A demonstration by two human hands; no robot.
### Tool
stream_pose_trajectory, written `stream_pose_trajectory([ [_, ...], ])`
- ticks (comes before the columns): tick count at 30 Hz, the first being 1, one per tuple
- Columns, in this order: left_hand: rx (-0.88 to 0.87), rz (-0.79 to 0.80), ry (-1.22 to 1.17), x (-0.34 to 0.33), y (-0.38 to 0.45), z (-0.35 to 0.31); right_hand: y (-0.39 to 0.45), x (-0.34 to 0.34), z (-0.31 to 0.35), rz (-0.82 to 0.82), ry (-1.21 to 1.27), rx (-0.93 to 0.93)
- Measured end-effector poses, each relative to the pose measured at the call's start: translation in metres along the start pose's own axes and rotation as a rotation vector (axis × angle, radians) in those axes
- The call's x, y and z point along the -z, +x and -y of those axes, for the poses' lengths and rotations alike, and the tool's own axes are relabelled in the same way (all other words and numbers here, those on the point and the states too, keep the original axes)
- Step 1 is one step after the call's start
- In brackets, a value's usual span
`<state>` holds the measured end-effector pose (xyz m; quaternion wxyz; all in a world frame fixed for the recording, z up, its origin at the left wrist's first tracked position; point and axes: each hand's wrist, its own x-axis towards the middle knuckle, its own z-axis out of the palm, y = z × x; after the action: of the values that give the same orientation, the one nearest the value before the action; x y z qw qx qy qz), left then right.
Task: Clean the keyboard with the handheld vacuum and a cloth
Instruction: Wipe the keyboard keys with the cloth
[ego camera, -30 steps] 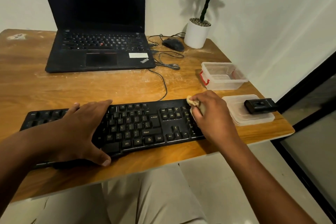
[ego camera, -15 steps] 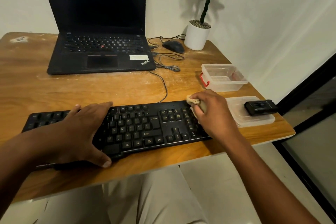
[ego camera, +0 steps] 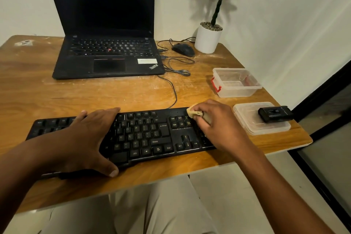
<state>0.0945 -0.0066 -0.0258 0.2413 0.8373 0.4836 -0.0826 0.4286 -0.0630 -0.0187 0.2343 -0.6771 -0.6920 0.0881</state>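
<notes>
Desk edge [ego camera: 171, 175]: left hand [ego camera: 83, 138] flat, steadying keyboard [ego camera: 148, 138]; right hand [ego camera: 220, 125] apparently grips cloth [ego camera: 195, 113].

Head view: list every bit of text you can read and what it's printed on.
"ThinkPad": laptop palm rest.
"Enter", "Shift", "Ctrl", "Alt": keyboard keys.
"K", "L", "P", "O", "M": keyboard letter keys.
White sticker on laptop: blurred.
Handheld vacuum markings: too small to read.
</notes>
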Motion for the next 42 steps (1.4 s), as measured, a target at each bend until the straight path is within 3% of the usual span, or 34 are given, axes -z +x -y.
stream_pose_trajectory([
  [6, 0.005, 0.002, -0.003, -0.001, 0.000, -0.001, -0.005, 0.020, -0.037, -0.102, -0.021, -0.161],
  [8, 0.015, 0.001, -0.007, 0.001, 0.000, -0.003, 0.007, 0.012, -0.029, -0.135, 0.020, -0.141],
  [12, 0.024, 0.012, 0.004, 0.003, -0.002, -0.004, 0.003, -0.005, -0.005, -0.049, 0.016, -0.001],
  [19, 0.020, 0.024, 0.013, 0.002, -0.002, -0.002, 0.024, 0.008, -0.028, -0.171, -0.009, -0.078],
  [24, 0.031, 0.023, 0.004, 0.002, -0.004, -0.004, 0.042, -0.016, -0.002, -0.030, -0.020, 0.029],
  [30, 0.034, 0.049, 0.019, 0.004, -0.002, -0.005, 0.051, 0.004, -0.022, -0.125, -0.008, -0.104],
  [35, 0.013, 0.038, -0.015, 0.004, -0.002, -0.002, 0.042, -0.010, 0.009, -0.003, -0.026, 0.034],
  [42, 0.017, 0.025, -0.005, 0.002, 0.000, 0.001, 0.045, 0.004, -0.014, -0.144, 0.004, -0.114],
])
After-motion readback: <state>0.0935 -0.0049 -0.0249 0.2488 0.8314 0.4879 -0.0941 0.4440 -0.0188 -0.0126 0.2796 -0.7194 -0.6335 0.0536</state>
